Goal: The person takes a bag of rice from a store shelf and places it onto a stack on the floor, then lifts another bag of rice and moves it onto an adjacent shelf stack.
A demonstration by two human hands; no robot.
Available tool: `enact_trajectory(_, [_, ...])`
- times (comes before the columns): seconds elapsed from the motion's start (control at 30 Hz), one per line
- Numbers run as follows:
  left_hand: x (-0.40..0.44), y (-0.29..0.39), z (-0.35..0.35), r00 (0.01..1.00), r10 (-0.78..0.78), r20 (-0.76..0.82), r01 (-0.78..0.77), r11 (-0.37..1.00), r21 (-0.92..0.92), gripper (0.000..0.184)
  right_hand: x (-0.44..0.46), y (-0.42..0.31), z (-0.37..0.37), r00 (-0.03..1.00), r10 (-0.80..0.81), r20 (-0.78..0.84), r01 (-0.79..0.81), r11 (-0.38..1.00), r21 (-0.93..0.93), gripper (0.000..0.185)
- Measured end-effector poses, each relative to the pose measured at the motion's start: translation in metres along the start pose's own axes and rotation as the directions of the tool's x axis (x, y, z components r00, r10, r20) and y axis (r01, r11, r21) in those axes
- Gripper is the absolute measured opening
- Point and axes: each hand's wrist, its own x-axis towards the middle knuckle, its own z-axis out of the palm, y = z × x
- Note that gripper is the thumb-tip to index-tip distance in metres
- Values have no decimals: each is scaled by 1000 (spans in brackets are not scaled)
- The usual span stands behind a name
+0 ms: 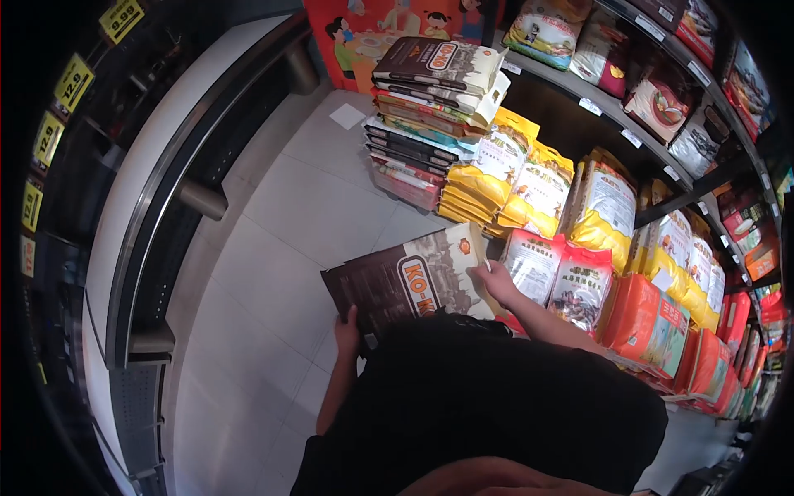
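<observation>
While the left hand point(347, 332) pinches its dark lower corner and the right hand point(496, 283) pinches its pale side edge, a brown-and-cream KO-KO bag point(376, 285) is held tilted between the two hands, above the tiled floor point(248, 281). Just beyond the right hand are pink-edged bags point(536, 264); farther ahead of both hands, yellow-and-white bags point(495, 157) sit beside a stack of bags point(418, 136) topped by another KO-KO bag point(442, 59). Well past the right hand runs a loaded shelf point(610, 123).
</observation>
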Motion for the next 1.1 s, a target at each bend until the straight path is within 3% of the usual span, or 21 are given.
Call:
enact_trajectory(0.2, [102,56,29,995,68,-75,-64,997,45,65,112,-62,10,998,-28,49,27,999,25,30])
enact_trajectory(0.23, [122,74,37,992,92,-89,-88,995,46,65,135,-82,10,998,-60,3,60,998,-36,31])
enact_trajectory(0.37, [193,138,70,976,164,-140,-150,983,105,66,221,-156,-5,994,-88,57,86,995,43,41])
enact_trajectory(0.43, [222,176,86,960,252,-125,-237,963,125,67,268,-189,-17,988,-147,52,150,987,-50,40])
enact_trajectory(0.47, [233,193,91,966,226,-126,-212,970,118,68,283,-199,-22,985,-164,54,169,980,-102,40])
enact_trajectory(0.6, [309,273,112,974,201,-103,-190,976,106,74,313,-282,-46,975,-207,76,195,970,145,44])
enact_trajectory(0.63, [320,296,117,988,143,-60,-143,990,8,74,313,-303,-54,978,-194,79,178,967,181,45])
enact_trajectory(0.73, [352,366,134,982,173,74,-173,985,-17,74,335,-332,-74,978,-201,52,188,963,191,49])
enact_trajectory(0.87, [422,446,163,922,232,311,-261,964,53,74,368,-360,-100,981,-188,-48,193,975,108,49])
enact_trajectory(0.93, [453,486,186,903,205,377,-286,943,171,74,380,-369,-110,978,-156,-138,167,984,69,49])
enact_trajectory(1.1, [555,557,263,780,254,571,-491,815,309,74,427,-392,-119,925,-25,-379,32,999,13,55])
